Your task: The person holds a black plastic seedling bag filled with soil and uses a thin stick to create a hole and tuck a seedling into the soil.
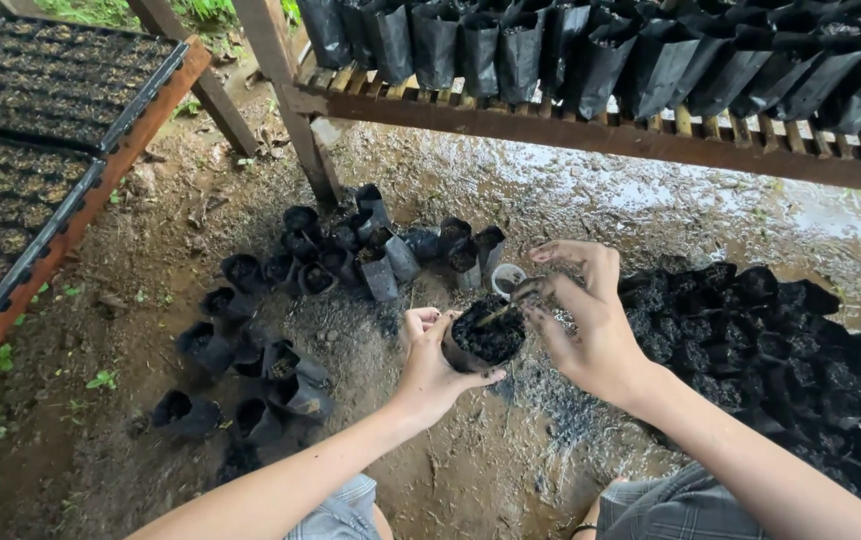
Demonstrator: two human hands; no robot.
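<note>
Both bare forearms come in from the bottom of the frame and meet at centre. Left hand: palm up, fingers curled in a cupping grip, thumb tip out to the right. Right hand: just right of it and slightly higher, wrist bent, thumb and forefinger pinched, other fingers arched above. Hands close, not touching.

Single head cam, looking steeply down from above at close range. Left hand and right hand near centre, forearms entering from 6 o'clock. Wooden rack spans 12 to 2, seed tray at 10. No second view.
</note>
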